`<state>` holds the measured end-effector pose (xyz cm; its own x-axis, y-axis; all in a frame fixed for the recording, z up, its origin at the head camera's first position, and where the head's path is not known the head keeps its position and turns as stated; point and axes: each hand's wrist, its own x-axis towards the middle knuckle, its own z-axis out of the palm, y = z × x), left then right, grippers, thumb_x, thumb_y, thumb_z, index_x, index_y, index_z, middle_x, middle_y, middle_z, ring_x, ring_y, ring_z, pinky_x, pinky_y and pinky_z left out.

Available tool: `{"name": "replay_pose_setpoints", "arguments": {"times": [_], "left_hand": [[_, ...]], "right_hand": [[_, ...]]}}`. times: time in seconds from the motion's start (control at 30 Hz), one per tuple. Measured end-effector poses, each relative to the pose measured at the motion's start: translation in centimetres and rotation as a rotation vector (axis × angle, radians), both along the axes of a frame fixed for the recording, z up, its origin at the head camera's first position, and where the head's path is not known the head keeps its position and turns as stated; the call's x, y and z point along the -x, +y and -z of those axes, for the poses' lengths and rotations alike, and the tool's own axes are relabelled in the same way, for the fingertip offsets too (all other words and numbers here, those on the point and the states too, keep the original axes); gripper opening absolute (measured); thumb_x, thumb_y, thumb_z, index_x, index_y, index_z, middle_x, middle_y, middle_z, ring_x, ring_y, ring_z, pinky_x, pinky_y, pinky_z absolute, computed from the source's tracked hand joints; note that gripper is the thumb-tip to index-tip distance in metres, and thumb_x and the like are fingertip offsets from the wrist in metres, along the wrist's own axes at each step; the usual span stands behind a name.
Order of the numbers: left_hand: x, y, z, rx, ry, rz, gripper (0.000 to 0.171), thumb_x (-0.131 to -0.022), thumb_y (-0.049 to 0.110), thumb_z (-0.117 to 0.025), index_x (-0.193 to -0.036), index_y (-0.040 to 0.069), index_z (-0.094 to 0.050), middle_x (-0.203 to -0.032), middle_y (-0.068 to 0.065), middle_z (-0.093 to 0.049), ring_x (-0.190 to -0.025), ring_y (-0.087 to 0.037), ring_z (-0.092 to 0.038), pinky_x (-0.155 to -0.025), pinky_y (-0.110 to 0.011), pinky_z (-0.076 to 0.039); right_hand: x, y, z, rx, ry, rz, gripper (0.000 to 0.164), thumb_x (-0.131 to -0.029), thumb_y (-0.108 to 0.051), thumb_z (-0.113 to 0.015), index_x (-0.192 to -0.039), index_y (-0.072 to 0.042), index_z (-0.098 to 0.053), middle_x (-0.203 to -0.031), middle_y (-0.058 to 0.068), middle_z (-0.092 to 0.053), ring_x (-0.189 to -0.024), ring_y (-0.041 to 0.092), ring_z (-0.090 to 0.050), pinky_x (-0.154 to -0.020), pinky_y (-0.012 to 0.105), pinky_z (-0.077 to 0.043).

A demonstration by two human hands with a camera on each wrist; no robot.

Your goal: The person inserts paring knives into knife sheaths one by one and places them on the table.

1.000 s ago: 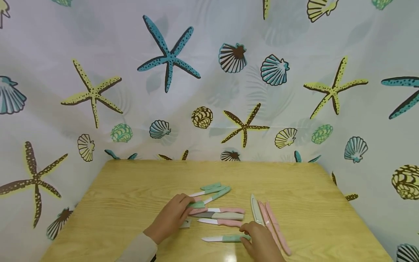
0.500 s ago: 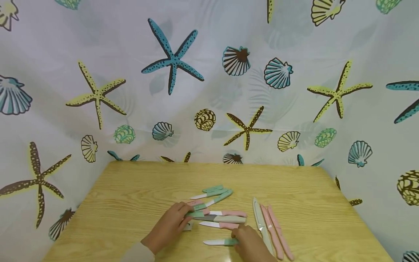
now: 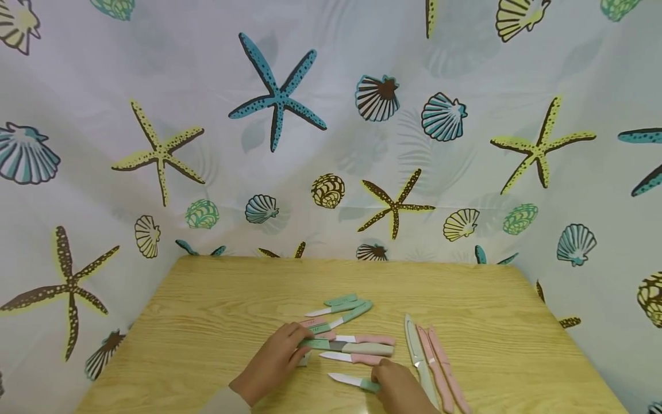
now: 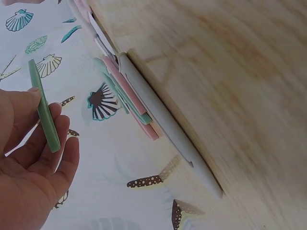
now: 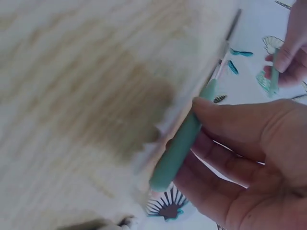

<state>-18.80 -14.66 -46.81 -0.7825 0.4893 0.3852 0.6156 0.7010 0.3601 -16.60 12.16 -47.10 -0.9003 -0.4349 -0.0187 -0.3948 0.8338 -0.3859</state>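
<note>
My left hand (image 3: 279, 359) pinches a green knife sheath (image 4: 44, 108) between thumb and fingers, raised over the pile in the left wrist view. My right hand (image 3: 400, 386) grips the green handle of a small paring knife (image 5: 177, 148); its white blade (image 3: 345, 379) points left toward the other hand. Between and beyond the hands lie a pink-handled knife with a bare white blade (image 3: 336, 356), a beige-handled knife (image 3: 367, 348) and another pink-handled knife (image 3: 374, 340). A beige sheath (image 3: 304, 360) is partly hidden behind my left fingers.
Farther back are two green-handled knives (image 3: 358, 311), a green sheath (image 3: 341, 299) and a pink sheath (image 3: 314, 322). To the right, a large beige knife (image 3: 419, 356) lies alongside two long pink knives (image 3: 439, 368). A shell-patterned cloth (image 3: 331, 144) surrounds the wooden table (image 3: 233, 299).
My right hand has closed round the green-handled paring knife, shifted left and turned the blade slightly. The left hand still holds the green sheath, now nearer the beige knife. The head view has shifted slightly.
</note>
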Motion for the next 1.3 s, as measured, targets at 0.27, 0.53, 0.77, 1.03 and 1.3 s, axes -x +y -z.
{"name": "replay_pose_setpoints", "arguments": {"times": [0.27,0.53,0.77,1.03,1.3], "left_hand": [[-0.6,0.3,0.4,-0.006,-0.011,0.014,0.024,-0.089,0.013,-0.069,-0.112,0.013,-0.063,-0.115,0.000,-0.060,-0.108,-0.014,-0.058,-0.088,-0.030,-0.053],[-0.9,1.2,0.2,-0.018,0.028,0.063,0.022,-0.091,0.015,-0.067,-0.112,0.013,-0.063,-0.114,0.001,-0.060,-0.107,-0.014,-0.057,-0.086,-0.029,-0.053],[-0.1,1.1,-0.5,-0.029,0.091,0.076,0.022,-0.090,0.012,-0.067,-0.112,0.012,-0.062,-0.113,0.002,-0.060,-0.105,-0.013,-0.058,-0.084,-0.028,-0.053],[0.2,1.0,-1.3,-0.016,0.133,0.102,0.022,-0.091,0.010,-0.065,-0.112,0.008,-0.061,-0.109,0.000,-0.058,-0.102,-0.013,-0.057,-0.083,-0.027,-0.053],[-0.5,2.2,-0.9,-0.026,0.141,0.167,0.024,-0.089,0.009,-0.066,-0.112,0.008,-0.060,-0.108,-0.001,-0.058,-0.102,-0.014,-0.056,-0.084,-0.027,-0.052]], "right_hand": [[-1.7,0.6,-1.6,0.120,0.148,0.074,0.016,-0.079,0.001,-0.075,-0.093,0.000,-0.067,-0.092,0.006,-0.061,-0.077,0.023,-0.066,-0.067,0.030,-0.056],[-2.4,0.8,-1.8,0.105,0.384,0.070,0.015,-0.077,-0.001,-0.077,-0.089,-0.005,-0.069,-0.087,-0.001,-0.058,-0.075,0.013,-0.061,-0.065,0.024,-0.055],[-1.7,0.8,-2.8,0.048,0.496,0.071,0.018,-0.074,-0.002,-0.080,-0.090,-0.005,-0.071,-0.088,0.003,-0.062,-0.077,0.016,-0.065,-0.063,0.026,-0.056],[-1.0,0.9,-3.6,-0.022,0.551,0.020,0.020,-0.074,-0.001,-0.080,-0.093,-0.004,-0.072,-0.094,0.005,-0.064,-0.083,0.018,-0.063,-0.064,0.027,-0.056],[-1.9,0.9,-3.5,-0.022,0.479,0.009,0.025,-0.073,0.004,-0.079,-0.096,-0.001,-0.071,-0.098,0.005,-0.065,-0.084,0.018,-0.063,-0.069,0.024,-0.056]]}}
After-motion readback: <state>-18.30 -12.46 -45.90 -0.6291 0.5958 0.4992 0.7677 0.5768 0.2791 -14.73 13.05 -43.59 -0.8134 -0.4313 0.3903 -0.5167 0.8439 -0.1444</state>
